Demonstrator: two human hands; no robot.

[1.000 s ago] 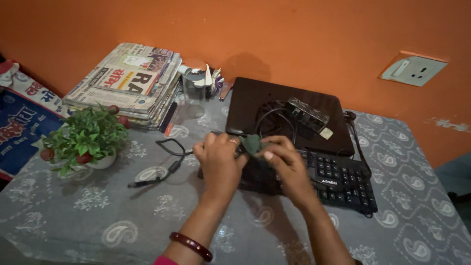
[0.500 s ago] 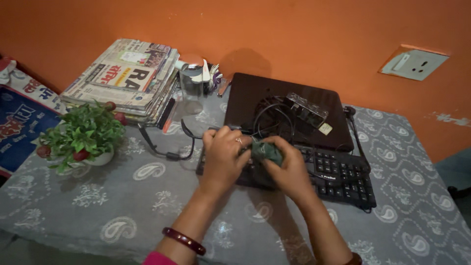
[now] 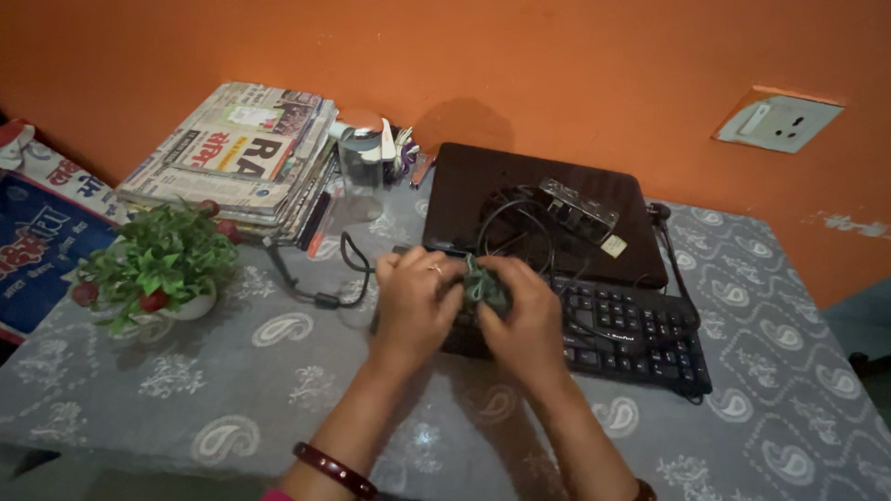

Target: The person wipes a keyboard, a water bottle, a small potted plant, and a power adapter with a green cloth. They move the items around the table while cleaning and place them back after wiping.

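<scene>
While both hands meet over the black keyboard [image 3: 631, 339], left hand [image 3: 413, 301] and right hand [image 3: 520, 311] each pinch a crumpled green cloth [image 3: 483, 286] between them. Closed laptop [image 3: 520, 199], cable [image 3: 320, 283], potted plant [image 3: 162, 260], newspaper stack [image 3: 237, 153] on grey tablecloth [image 3: 232, 390].

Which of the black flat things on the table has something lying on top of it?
The closed laptop by the wall: a power strip and coiled cable lie on its lid. The keyboard in front has the hands over its left end.
</scene>
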